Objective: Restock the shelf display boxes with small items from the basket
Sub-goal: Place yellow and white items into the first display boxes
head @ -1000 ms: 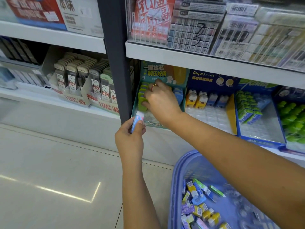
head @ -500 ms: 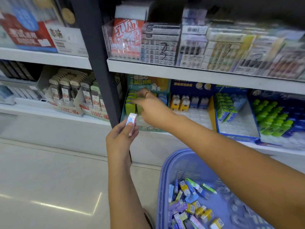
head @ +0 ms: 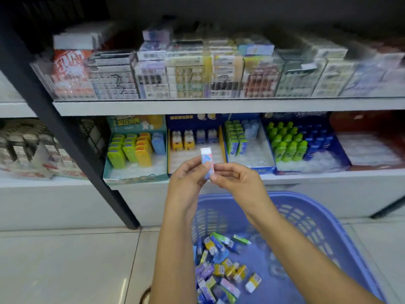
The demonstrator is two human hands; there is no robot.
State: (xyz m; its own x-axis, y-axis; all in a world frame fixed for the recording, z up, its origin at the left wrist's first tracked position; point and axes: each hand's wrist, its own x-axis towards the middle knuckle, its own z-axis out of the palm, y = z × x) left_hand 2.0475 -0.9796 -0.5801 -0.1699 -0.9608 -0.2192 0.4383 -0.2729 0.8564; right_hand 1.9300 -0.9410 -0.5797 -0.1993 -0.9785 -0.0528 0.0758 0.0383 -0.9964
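So the little blue-and-pink eraser pack [head: 207, 163] is standing upright, white end on top, held up between both hands right above the basket [head: 306, 197]. The left hand [head: 187, 179] has its fingers curled around the lower half, and the right hand [head: 237, 178] is pinching the bottom end with thumb and fingertips, so both are clamped on that one pack. From this angle it lines up with the navy display box [head: 186, 122], the one with yellow sides and a few yellow and white items at the back. Just left is a teal box [head: 135, 177] with green, yellow and blue packs. More mixed packs [head: 221, 268] lie loose in the basket on the tiled floor [head: 65, 260].
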